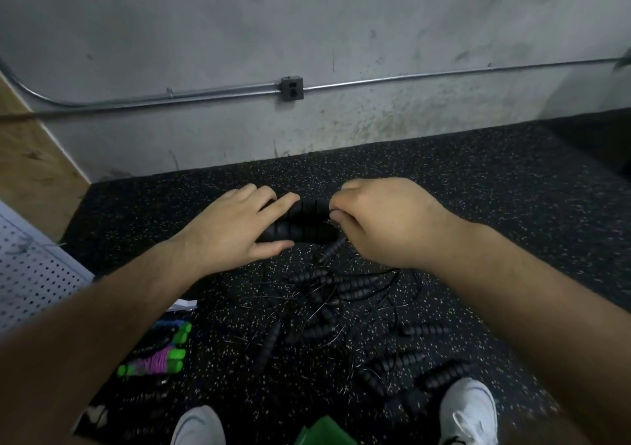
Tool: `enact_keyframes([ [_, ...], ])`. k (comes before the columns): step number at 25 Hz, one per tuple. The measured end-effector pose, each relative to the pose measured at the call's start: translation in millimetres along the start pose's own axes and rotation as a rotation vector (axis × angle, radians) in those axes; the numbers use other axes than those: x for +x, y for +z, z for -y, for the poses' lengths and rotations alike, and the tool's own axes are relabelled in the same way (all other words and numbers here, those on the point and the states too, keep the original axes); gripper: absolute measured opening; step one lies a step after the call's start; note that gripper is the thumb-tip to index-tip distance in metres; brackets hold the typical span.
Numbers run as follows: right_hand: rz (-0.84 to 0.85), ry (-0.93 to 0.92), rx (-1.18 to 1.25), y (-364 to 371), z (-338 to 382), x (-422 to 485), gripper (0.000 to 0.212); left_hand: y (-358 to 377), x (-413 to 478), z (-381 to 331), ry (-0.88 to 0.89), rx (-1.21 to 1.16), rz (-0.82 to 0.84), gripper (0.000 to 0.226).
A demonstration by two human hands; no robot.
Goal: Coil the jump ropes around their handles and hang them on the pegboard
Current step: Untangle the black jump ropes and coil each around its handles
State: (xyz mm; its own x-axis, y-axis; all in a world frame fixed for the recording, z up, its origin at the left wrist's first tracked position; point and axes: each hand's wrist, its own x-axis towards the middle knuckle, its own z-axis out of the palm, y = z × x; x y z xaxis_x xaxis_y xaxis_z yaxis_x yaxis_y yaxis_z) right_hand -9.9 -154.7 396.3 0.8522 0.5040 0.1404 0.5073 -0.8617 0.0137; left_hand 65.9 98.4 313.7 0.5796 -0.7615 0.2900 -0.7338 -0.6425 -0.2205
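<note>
Mid-frame, left hand [235, 228] and right hand [382, 219] grip paired black ribbed handles [304, 221] above tangled jump ropes [341, 311] on speckled floor [478, 205].

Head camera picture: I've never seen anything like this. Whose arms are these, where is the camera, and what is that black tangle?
No machine here: a person wears one wide camera on the head, looking down past their own arms. The left hand grips two black handles laid side by side, and the right hand pinches at their other end. Below, on the speckled floor, lies a tangle of more jump ropes with black ribbed handles. A green-handled rope, its purple cord wound up, lies at lower left. The white pegboard stands at the left edge. The white shoes are the person's.
</note>
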Motion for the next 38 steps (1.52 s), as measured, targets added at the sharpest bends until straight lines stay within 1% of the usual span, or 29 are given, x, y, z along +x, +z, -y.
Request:
enact_keyframes([
  [3,-0.055,-0.019,0.032,-4.9,-16.4,5.8,0.022,-1.7,-0.8,-11.1,0.072,-0.045,-0.008,0.073],
  [5,-0.073,-0.001,0.161,-6.8,-30.5,7.7,0.015,-4.5,-1.3,-22.3,0.131,-0.074,-0.041,0.071],
  [7,-0.067,0.062,0.396,-5.1,-43.3,8.0,0.008,-10.0,-2.5,-34.3,0.17,-0.115,-0.087,0.07],
  [9,-0.034,0.143,0.687,0.3,-52.0,8.2,0.01,-17.4,-2.1,-41.4,0.174,-0.161,-0.152,0.07],
  [11,-0.044,0.161,0.911,8.7,-55.5,8.3,0.014,-26.6,-0.1,-43.3,0.141,-0.19,-0.217,0.07],
  [13,-0.033,0.187,1.133,19.2,-52.0,7.3,0.017,-32.6,3.0,-41.1,0.09,-0.166,-0.282,0.071],
  [14,-0.007,0.232,1.217,26.2,-46.2,6.9,0.018,-34.3,5.0,-38.6,0.06,-0.124,-0.309,0.071],
  [15,0.031,0.296,1.249,33.5,-37.8,7.0,0.02,-35.3,7.2,-35.1,0.027,-0.072,-0.325,0.072],
  [16,0.077,0.357,1.208,41.1,-27.7,7.4,0.025,-35.3,9.2,-30.4,-0.009,-0.018,-0.328,0.072],
  [17,0.124,0.39,1.116,48.8,-18.3,8.1,0.03,-33.7,10.9,-25.2,-0.045,0.032,-0.319,0.072],
  [19,0.188,0.39,0.999,59.7,-1.3,11.4,0.04,-27.9,12.4,-15.4,-0.101,0.106,-0.271,0.073],
  [23,0.281,0.398,0.958,64.3,22.0,17.5,0.036,-13.6,10.9,-3.1,-0.182,0.161,-0.193,0.073],
  [27,0.416,0.401,0.817,57.2,35.1,19.7,0.035,-8.5,7.5,8.2,-0.248,0.15,-0.144,0.07],
  [30,0.505,0.384,0.881,36.2,39.8,14.5,0.035,-7.3,2.2,21.4,-0.308,0.152,-0.104,0.072],
  [31,0.504,0.355,0.836,25.6,41.9,11.8,0.035,-7.2,0.4,25.1,-0.318,0.151,-0.095,0.071],
  [32,0.466,0.318,0.732,14.3,43.7,9.1,0.034,-6.9,-1.3,27.8,-0.321,0.147,-0.084,0.071],
  [35,0.222,0.201,0.267,-13.2,41.9,7.1,0.029,-7.6,-4.3,27.1,-0.285,0.125,-0.055,0.074],
  [36,0.144,0.172,0.144,-18.2,37.9,8.8,0.026,-8.1,-3.9,24.1,-0.259,0.106,-0.044,0.074],
  [38,0.021,0.129,-0.006,-21.7,26.0,13.7,0.024,-8.4,-2.0,17.2,-0.188,0.047,-0.016,0.074],
])
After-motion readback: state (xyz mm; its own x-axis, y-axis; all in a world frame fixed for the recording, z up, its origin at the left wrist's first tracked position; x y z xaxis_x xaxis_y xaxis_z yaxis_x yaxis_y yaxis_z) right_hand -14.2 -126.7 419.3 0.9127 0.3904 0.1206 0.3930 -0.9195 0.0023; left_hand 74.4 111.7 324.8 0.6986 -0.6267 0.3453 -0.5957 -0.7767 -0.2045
